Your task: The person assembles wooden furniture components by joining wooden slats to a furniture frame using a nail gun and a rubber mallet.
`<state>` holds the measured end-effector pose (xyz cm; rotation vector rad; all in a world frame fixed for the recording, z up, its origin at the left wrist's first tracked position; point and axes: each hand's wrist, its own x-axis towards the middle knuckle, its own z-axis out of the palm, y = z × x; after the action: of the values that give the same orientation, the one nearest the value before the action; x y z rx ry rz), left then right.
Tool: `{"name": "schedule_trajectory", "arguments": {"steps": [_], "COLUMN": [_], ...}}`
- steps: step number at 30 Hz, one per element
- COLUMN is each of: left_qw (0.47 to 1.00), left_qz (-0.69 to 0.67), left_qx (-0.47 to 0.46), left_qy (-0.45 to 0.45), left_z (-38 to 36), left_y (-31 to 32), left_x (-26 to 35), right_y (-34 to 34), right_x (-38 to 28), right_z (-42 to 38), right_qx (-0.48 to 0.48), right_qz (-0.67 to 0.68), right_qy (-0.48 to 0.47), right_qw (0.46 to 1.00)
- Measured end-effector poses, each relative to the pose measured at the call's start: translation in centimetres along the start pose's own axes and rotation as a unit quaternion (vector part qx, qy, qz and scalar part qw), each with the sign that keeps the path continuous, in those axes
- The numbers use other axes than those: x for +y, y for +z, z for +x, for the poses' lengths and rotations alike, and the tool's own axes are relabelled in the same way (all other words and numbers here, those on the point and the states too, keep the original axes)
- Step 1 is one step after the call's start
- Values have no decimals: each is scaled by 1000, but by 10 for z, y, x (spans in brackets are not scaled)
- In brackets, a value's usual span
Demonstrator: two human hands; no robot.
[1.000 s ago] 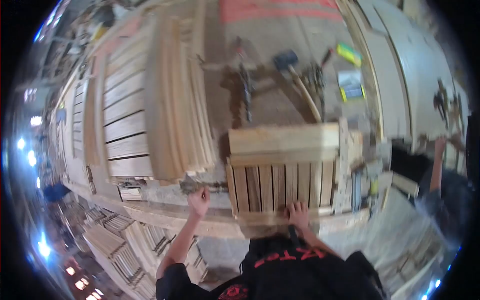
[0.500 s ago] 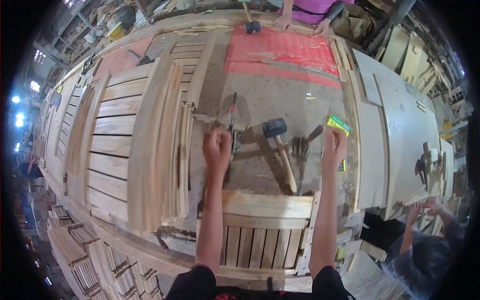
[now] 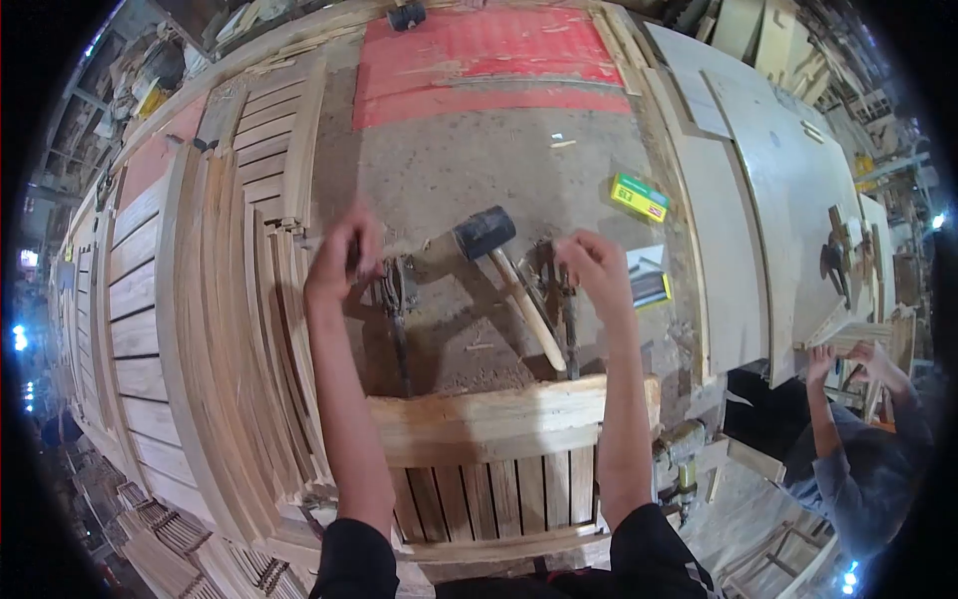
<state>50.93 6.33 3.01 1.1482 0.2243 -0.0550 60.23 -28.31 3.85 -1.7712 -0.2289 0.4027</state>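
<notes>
My left hand (image 3: 344, 255) is closed, slightly blurred, with a dark handle in its fingers. Right beside it a bar clamp (image 3: 397, 319) points down toward the slatted wooden panel (image 3: 489, 424) in front of me. My right hand (image 3: 597, 265) has its fingers curled on the top end of a second bar clamp (image 3: 571, 324); the clamp's handle is hidden by the fingers. Between the two clamps a black rubber mallet (image 3: 486, 235) lies on the tabletop, its wooden handle (image 3: 531, 317) angled toward the panel's top rail.
Slatted panels and long boards (image 3: 210, 329) lie stacked on the left. To the right are a green-yellow box (image 3: 639, 198), an opened box (image 3: 651, 290) and large pale sheets (image 3: 788, 210). A red sheet (image 3: 489, 60) and another mallet (image 3: 406, 16) lie at the back. A co-worker (image 3: 848, 459) works at right.
My right hand has left the green-yellow box and come to the right clamp. My left hand is now at the left clamp's handle. The view has shifted right and closer.
</notes>
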Motion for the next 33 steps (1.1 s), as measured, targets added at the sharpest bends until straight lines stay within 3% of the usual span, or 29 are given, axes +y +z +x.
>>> {"name": "schedule_trajectory", "arguments": {"steps": [2,5,8,10,11,13,15,16,17,19,21,23,25,26,28,30,31,33], "left_qw": [952,984,937,935,922,928,919,897,870,888,895,889,861,874,888,834,798,861], "left_qz": [288,177,292,144,65,30,77,126,189,175,110,126,227,251,306,383,424,373], "left_qx": [-44,9,189,304,355,281,228,267,264,207,250,264,238,252,277,325,356,331], "left_qy": [-95,15,30,111,144,242,313,330,371,373,353,352,388,332,203,227,237,96], "left_z": [-45,-47,-43,-50,-51,-54,-66,-67,-70,-87,-130,-134,-109,-101,-105,-149,-181,-260], "left_y": [18,24,40,38,38,47,39,47,47,38,20,12,22,35,70,111,123,131], "left_x": [2,-6,-19,-45,-63,-67,-82,-86,-93,-106,-145,-164,-150,-131,-94,-64,-52,-39], "right_y": [-10,-17,-2,4,8,9,14,17,11,11,17,15,4,-1,6,-26,-52,-122], "right_x": [-16,-20,-14,-13,0,5,3,6,17,46,64,90,99,90,50,13,9,30], "right_z": [3,16,12,5,4,-6,-14,-18,-21,-29,-39,-47,-51,-57,-67,-114,-151,-241], "right_qx": [-39,-85,-69,-12,22,51,80,101,89,80,93,71,42,18,81,167,231,344], "right_qz": [74,86,15,-86,-84,-110,-115,-105,-128,-98,4,-29,-115,-181,-34,-178,-203,-222], "right_qy": [31,77,78,74,-32,-31,-33,-37,-105,-187,-228,-281,-267,-205,-83,-116,-71,52], "right_qw": [996,990,994,994,996,992,990,989,982,974,969,957,956,962,993,963,949,911]}}
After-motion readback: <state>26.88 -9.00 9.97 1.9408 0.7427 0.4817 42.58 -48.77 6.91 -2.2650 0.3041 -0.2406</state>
